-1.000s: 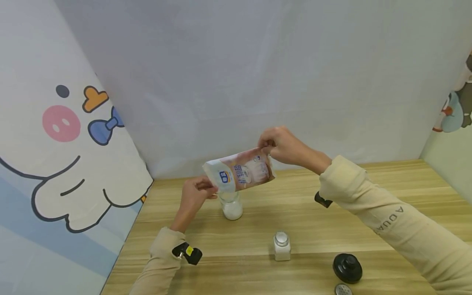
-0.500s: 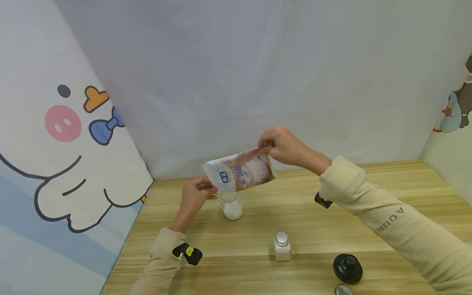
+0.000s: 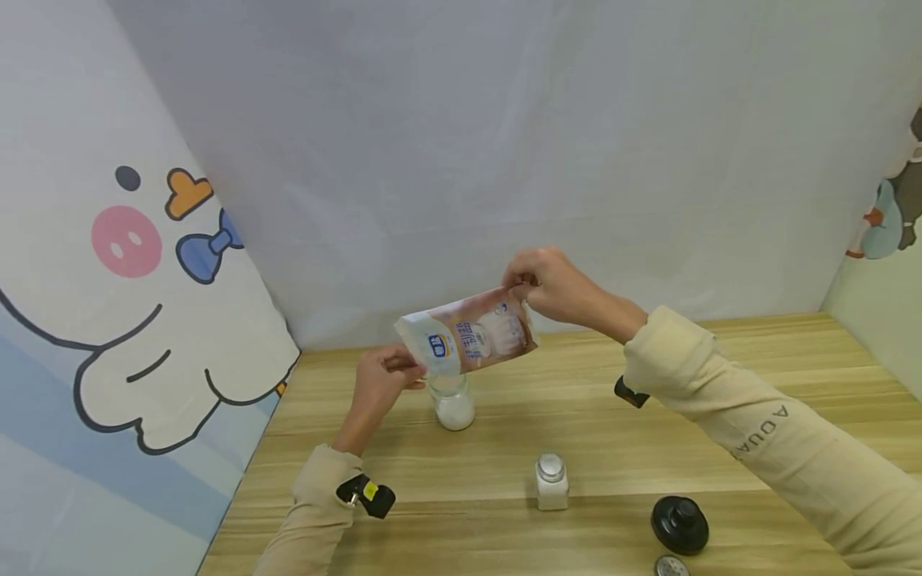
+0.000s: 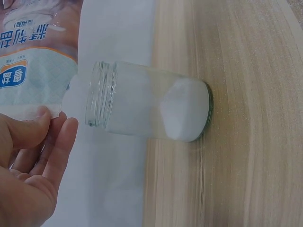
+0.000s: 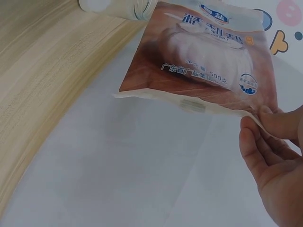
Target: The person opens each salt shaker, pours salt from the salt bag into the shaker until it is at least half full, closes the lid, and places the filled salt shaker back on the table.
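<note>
A printed salt bag (image 3: 471,334), brown and pale blue, is stretched at a slant between both hands above a glass jar (image 3: 454,406). My left hand (image 3: 382,384) pinches its lower left end between thumb and fingers. The right hand (image 3: 551,288) pinches the upper right corner, as the right wrist view also shows on the bag (image 5: 203,56). In the left wrist view the open-mouthed jar (image 4: 151,101) has white grains in its bottom, and the bag's end lies just over its mouth. Whether grains are falling I cannot tell.
On the wooden table (image 3: 446,480) stands a small glass shaker bottle (image 3: 551,482) filled with white grains. To its right lie a black round lid (image 3: 679,524) and a perforated metal cap (image 3: 671,566). A pale curtain (image 3: 504,160) hangs behind the table.
The hands, bag and jar look nearly the same throughout. Only the printed cartoon on the left wall shifts slightly to the right.
</note>
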{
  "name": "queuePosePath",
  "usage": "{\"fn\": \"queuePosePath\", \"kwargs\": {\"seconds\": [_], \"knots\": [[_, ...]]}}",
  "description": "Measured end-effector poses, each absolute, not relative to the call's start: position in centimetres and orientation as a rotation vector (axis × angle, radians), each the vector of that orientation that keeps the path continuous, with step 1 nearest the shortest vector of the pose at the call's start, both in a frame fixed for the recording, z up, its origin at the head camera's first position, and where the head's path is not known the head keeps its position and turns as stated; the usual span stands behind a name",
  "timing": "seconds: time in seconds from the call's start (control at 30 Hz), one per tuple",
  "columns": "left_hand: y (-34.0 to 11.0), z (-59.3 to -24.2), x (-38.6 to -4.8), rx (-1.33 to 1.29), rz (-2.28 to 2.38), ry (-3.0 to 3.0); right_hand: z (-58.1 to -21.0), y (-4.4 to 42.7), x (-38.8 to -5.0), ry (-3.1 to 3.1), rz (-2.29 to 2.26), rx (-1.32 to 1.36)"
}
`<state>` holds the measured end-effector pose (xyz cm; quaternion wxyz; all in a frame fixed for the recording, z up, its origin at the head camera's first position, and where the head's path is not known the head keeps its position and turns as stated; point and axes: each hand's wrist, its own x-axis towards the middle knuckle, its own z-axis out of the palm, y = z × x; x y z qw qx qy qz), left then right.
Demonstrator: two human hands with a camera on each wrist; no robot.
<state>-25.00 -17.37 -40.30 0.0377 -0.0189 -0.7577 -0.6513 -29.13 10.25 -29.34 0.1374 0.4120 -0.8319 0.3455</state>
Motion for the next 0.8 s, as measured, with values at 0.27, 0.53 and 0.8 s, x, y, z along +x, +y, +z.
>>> {"fn": "queuePosePath", "kwargs": {"seconds": [0.27,0.53,0.8], "knots": [[-17.53,-41.28,-25.32,-0.049,-1.974,-2.307,-29.54,10.13,-29.01,-2.385,0.996,1.187],[-17.57,-41.44,-25.44,-0.065,-1.974,-2.302,-29.68,10.02,-29.08,-2.359,0.991,1.191],[-17.66,-41.46,-25.46,-0.073,-1.960,-2.304,-29.90,10.05,-29.22,-2.346,0.983,1.192]]}}
